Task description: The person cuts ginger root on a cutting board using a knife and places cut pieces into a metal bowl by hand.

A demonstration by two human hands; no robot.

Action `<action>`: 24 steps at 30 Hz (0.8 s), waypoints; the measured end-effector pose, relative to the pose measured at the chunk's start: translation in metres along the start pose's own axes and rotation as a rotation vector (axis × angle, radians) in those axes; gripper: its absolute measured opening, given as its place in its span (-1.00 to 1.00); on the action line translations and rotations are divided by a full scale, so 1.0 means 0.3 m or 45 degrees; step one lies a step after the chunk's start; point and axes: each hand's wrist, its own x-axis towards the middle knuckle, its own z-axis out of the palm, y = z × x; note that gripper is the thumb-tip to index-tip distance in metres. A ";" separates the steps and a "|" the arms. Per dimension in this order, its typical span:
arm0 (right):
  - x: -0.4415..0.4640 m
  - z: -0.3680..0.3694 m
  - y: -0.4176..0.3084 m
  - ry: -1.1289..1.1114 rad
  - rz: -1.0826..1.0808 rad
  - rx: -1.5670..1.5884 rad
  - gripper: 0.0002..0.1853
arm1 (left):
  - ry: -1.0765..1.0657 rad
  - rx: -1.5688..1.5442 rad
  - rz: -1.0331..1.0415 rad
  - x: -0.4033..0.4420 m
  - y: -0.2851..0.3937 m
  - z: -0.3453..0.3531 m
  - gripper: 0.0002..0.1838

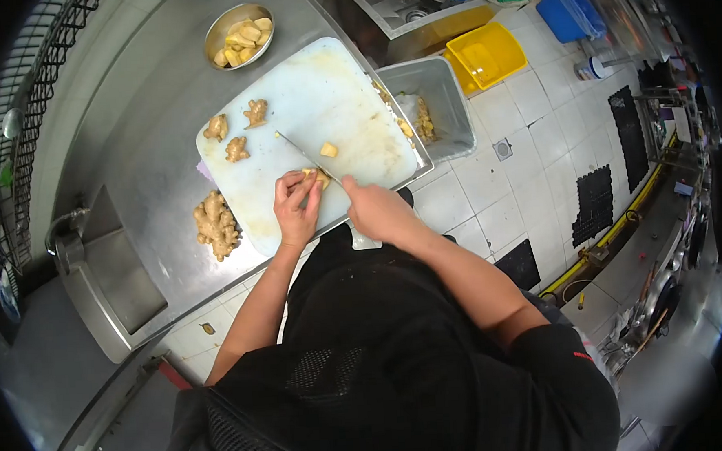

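Well, we have the fingertips of our left hand point(296, 206) drawn in narrow around a peeled ginger piece point(323, 179) near the board's close edge, while our right hand point(375, 212) is wrapped round the handle of the knife point(310, 158). The blade slants past the piece, right beside our fingertips; whether its edge touches the ginger we cannot tell. That closeness seems the main danger: if the piece rolled or slid on its moist-looking flesh, the blade could stray into a finger. A hard push might also send it off the near edge.

What we hold looks pale yellow, bare of skin and small enough to be mostly hidden by our grip. Just beyond the blade, a cut chunk point(328, 150) lies alone on the white cutting board point(313, 85), smooth and blocky. Farther out, three brown knobs point(236, 149) keep their skin, and a big knobbly root point(216, 225) rests on the steel counter point(141, 155) beside the board. Past the far corner, a metal bowl point(221, 29) holds more pale pieces.
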 end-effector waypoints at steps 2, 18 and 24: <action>0.035 0.017 0.051 0.046 -0.047 0.085 -0.67 | -0.010 0.003 0.005 0.003 -0.005 0.000 -0.76; -0.064 0.023 0.092 0.245 -0.130 -0.051 -0.71 | 0.115 -0.096 -0.257 -0.020 0.048 0.043 -0.80; -0.156 0.071 0.019 0.266 -0.179 -0.237 -0.59 | 0.159 -0.106 -0.216 -0.057 -0.004 0.064 -0.80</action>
